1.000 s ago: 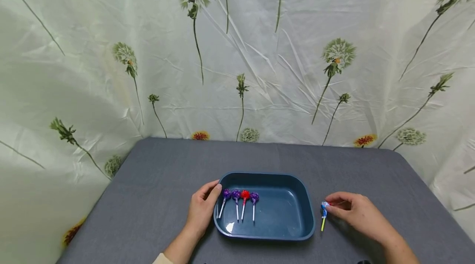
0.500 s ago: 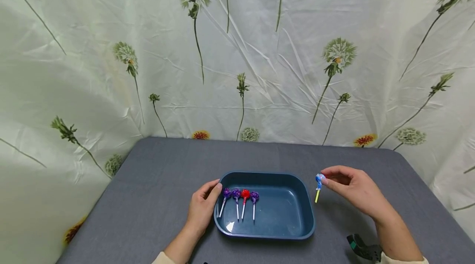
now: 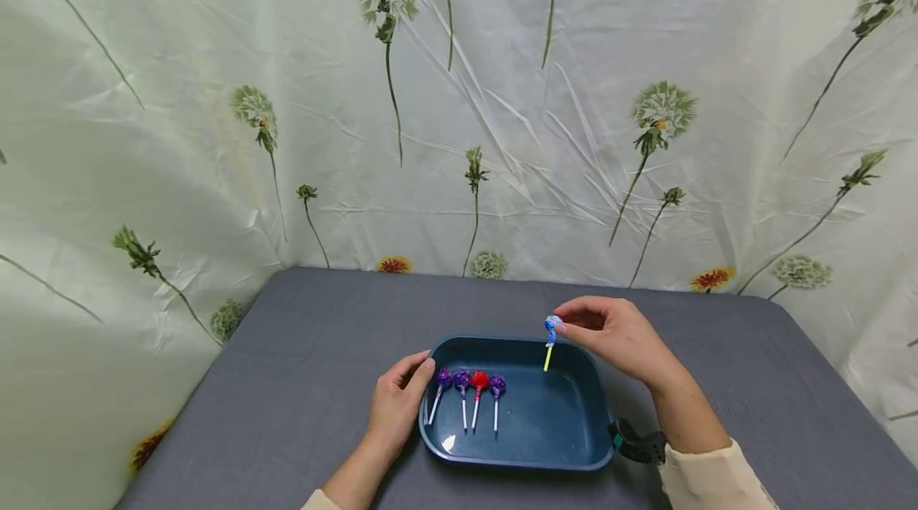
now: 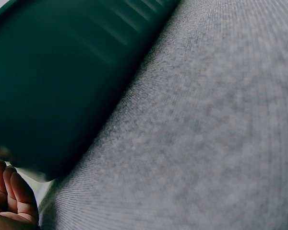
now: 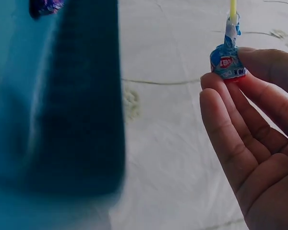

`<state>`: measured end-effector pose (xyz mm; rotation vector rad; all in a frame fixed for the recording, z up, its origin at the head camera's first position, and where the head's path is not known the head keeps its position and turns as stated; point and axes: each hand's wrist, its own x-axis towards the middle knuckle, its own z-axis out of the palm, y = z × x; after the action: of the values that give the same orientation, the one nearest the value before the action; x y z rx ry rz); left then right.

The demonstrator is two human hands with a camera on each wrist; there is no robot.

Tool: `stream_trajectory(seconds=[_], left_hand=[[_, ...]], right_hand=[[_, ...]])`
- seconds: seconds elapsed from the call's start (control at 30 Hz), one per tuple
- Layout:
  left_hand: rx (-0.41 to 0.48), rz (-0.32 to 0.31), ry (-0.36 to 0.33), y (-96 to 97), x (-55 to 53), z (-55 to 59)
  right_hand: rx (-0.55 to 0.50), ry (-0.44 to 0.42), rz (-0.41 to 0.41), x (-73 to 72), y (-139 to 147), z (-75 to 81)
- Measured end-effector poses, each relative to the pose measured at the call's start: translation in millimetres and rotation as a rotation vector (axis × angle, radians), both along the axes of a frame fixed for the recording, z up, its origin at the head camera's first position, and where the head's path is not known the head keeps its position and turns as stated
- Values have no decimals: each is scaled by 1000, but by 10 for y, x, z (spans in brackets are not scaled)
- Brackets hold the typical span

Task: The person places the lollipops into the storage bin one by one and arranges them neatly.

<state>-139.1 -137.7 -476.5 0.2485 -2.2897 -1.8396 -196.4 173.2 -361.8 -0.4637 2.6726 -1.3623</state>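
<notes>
A dark blue rectangular tray (image 3: 516,464) lies on the table. At its upper left rim is my left hand (image 3: 398,398), gripping the edge between thumb and fingers; the left wrist view shows those fingers (image 4: 23,194) against the tray's outer side. My right hand (image 3: 617,335) pinches a blue-wrapped lollipop (image 3: 551,324) by its head, above the tray's far right part. Its yellow stick points down in the head view. Inside the tray, side by side on the left, lie three purple lollipops (image 3: 462,381) and a red lollipop (image 3: 479,380), white sticks toward me.
Grey cloth covers the table (image 3: 344,335). Behind it and along the sides hangs a pale curtain (image 3: 430,215) with a dandelion print. A dark wrist strap (image 3: 638,444) hangs beside my right wrist, close to the tray's right edge.
My right hand has lifted the blue lollipop from the table right of the tray and carried it up and left over the tray. The left hand still holds the rim.
</notes>
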Motion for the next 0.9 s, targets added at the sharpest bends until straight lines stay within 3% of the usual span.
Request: stream_trajectory(seconds=[0.37,0.63,0.9], left_hand=[[-22,6,-16,-2,-21,-19],[-16,4,-25,8,-8,3],[-30,5,-40,12,-7,7]], right_hand=[[29,-41,118,-150,-320,-184],[181,-22,219,-187,-447,-248],[322,-25,249,-192,-509,-331]])
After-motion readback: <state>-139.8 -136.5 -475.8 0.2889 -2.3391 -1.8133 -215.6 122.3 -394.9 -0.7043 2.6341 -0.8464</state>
